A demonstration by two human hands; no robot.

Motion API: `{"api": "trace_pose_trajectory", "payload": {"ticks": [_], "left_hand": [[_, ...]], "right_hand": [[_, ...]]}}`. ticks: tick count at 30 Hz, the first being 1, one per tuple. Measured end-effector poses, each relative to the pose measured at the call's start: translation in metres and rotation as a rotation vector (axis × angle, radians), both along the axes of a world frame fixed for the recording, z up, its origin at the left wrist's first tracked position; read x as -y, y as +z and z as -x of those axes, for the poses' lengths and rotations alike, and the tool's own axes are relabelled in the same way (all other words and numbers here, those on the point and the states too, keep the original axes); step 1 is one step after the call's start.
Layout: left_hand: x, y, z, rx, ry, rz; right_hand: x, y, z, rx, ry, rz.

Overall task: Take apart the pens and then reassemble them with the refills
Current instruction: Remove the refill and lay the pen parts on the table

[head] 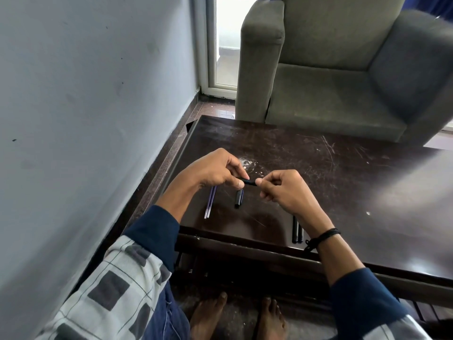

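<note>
A black pen (pixel 249 182) lies level between both hands, a little above the dark table (pixel 343 173). My left hand (pixel 215 169) pinches its left end with thumb and fingers. My right hand (pixel 282 188) pinches its right end. Below the left hand, two thin purple refills (pixel 210 204) lie side by side on the table. A short black pen part (pixel 238 198) lies between the hands, nearer me. Two black pen barrels (pixel 296 229) rest by the front edge, partly hidden under my right wrist.
A grey armchair (pixel 343 69) stands just beyond the table's far edge. A pale wall (pixel 85 106) runs close along the left. My bare feet (pixel 240 317) are on the floor under the front edge. White scuff marks (pixel 250 165) spot the tabletop.
</note>
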State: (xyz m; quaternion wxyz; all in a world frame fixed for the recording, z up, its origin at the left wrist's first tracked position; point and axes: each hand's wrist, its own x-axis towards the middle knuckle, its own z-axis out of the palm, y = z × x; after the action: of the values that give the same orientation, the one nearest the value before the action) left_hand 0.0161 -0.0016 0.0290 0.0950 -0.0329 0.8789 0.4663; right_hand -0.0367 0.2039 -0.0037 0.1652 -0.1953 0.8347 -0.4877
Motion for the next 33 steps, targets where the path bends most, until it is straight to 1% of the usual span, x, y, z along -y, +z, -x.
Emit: {"api": "trace_pose_trajectory", "payload": {"ticks": [3, 9, 14, 21, 27, 33], "left_hand": [[0.0003, 0.0001, 0.0003, -0.015, 0.007, -0.003], [0.0029, 0.0001, 0.0006, 0.0, 0.011, 0.002], [0.0001, 0.0001, 0.0001, -0.02, 0.01, 0.011], [0.0023, 0.0005, 0.0, -0.019, 0.021, -0.008], [-0.0006, 0.0003, 0.0001, -0.021, 0.004, -0.004], [0.0014, -0.0001, 0.0003, -0.035, 0.026, -0.005]], "right_hand": [[0.0018, 0.0, -0.0007, 0.01, 0.004, -0.02], [-0.0004, 0.0029, -0.0004, 0.017, 0.005, 0.053], [0.0003, 0.0019, -0.0012, 0.001, 0.002, -0.032], [0.0002, 0.0064, -0.0032, 0.017, -0.004, 0.054], [-0.0008, 0.0014, 0.0012, -0.007, -0.001, -0.033], [0.0003, 0.0059, -0.0026, -0.033, 0.017, -0.027]]}}
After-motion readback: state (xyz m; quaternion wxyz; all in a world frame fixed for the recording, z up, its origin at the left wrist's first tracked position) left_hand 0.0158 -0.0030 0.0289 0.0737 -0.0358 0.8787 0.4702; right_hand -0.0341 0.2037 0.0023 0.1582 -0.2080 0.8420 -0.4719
